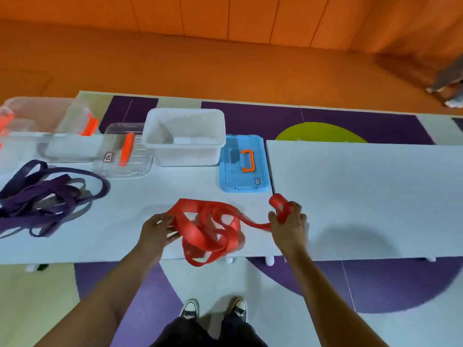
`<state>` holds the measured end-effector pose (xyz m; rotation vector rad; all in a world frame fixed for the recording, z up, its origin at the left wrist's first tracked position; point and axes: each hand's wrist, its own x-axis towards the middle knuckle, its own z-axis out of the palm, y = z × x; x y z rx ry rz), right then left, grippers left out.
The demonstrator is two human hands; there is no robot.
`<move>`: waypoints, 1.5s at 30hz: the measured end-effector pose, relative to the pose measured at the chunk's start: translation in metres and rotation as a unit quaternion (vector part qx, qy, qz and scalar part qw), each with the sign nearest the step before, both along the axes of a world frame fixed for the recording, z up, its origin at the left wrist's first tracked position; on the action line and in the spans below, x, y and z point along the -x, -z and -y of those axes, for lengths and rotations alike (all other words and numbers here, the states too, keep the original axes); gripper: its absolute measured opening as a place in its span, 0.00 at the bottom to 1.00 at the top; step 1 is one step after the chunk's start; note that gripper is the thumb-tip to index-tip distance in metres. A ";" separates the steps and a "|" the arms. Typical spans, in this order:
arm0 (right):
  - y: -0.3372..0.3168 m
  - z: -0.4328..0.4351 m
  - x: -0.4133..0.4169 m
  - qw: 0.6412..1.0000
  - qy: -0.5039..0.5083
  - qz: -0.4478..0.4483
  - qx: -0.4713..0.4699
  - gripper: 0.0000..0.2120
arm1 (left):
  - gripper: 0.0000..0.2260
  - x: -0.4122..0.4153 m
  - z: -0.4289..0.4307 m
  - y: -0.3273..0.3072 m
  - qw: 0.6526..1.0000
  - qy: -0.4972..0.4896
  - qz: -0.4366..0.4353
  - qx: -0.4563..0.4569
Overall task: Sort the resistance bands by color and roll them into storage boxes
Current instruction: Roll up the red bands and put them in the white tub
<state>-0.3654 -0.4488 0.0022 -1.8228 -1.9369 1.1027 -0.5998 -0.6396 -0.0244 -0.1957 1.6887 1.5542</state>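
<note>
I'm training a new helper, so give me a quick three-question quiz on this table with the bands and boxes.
1. True or false: the right hand grips one end of the red band.
2. Where do the purple bands lie? A: left of the red band. B: inside the white tub. C: on the floor.
3. What colour is the handle on the blue lid?
Key: 1 true; 2 A; 3 orange.
</note>
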 end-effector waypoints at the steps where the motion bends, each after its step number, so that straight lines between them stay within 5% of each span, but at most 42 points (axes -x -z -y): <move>1: -0.004 0.000 -0.001 1.000 0.015 -0.005 -0.003 0.25 | 0.06 0.007 0.003 -0.004 1.000 -0.010 -0.001 -0.001; 6: -0.032 -0.001 0.005 0.995 0.076 -0.042 -0.042 0.26 | 0.08 0.051 0.006 -0.029 0.998 -0.056 -0.032 -0.027; 11: -0.065 -0.001 0.010 0.987 0.134 -0.059 -0.059 0.32 | 0.04 0.079 0.006 -0.060 0.990 0.038 -0.132 -0.040; 18: -0.091 0.009 0.017 0.976 0.188 -0.106 -0.020 0.38 | 0.12 0.097 0.001 -0.085 0.956 0.098 -0.275 -0.003; 26: -0.114 0.008 0.012 0.979 0.148 -0.086 -0.114 0.29 | 0.14 0.091 0.001 -0.067 0.974 0.070 -0.216 0.013; 31: -0.148 -0.013 0.010 0.965 0.171 -0.058 -0.192 0.17 | 0.13 0.088 -0.004 -0.062 0.960 0.074 -0.267 0.048; 37: -0.211 -0.047 0.027 0.924 0.231 -0.173 -0.251 0.15 | 0.12 0.080 -0.014 -0.077 0.984 0.022 -0.169 -0.050; 45: -0.293 -0.062 0.038 0.859 0.213 -0.295 -0.361 0.10 | 0.08 0.066 -0.030 -0.124 0.976 -0.022 -0.162 -0.141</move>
